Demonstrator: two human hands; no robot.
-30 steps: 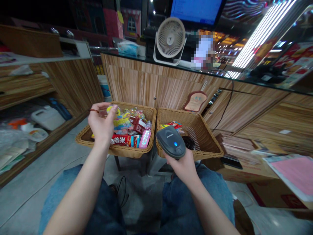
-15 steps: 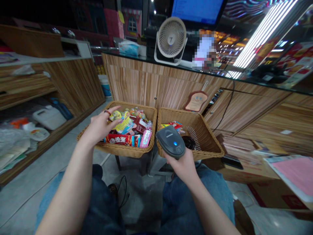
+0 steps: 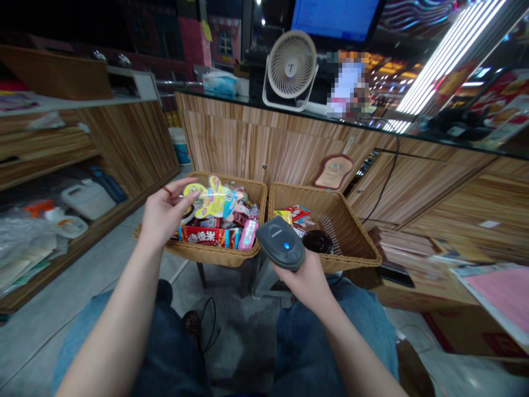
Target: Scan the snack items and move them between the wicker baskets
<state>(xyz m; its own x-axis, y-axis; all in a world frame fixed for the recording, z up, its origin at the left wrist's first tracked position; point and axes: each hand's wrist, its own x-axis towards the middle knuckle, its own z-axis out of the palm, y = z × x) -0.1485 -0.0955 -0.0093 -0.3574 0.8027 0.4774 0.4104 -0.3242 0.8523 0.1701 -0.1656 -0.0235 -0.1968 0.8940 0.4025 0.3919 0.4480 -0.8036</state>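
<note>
My left hand (image 3: pixel 163 212) pinches the left end of a yellow and blue candy packet (image 3: pixel 215 199) with a wavy outline, lifted over the left wicker basket (image 3: pixel 202 255). Beneath it in that basket lie a red snack packet (image 3: pixel 202 236), a pink bottle (image 3: pixel 248 231) and other wrapped sweets. My right hand (image 3: pixel 308 278) is wrapped round the handle of a dark barcode scanner (image 3: pixel 281 242) with a lit blue light. The scanner's head is in front of the gap between the baskets. A few packets and a dark round item (image 3: pixel 318 241) sit in the right wicker basket (image 3: pixel 363 242).
A wooden counter (image 3: pixel 231 138) stands behind the baskets, with a white fan (image 3: pixel 291 65) and a screen (image 3: pixel 334 19) on it. A bread-shaped board (image 3: pixel 334 171) hangs on its front. At right, a phone (image 3: pixel 395 274) lies on cardboard boxes; at left are shelves with bottles (image 3: pixel 85 198).
My left hand has closed on the yellow and blue packet and raised it off the other sweets. The scanner in my right hand has shifted slightly left.
</note>
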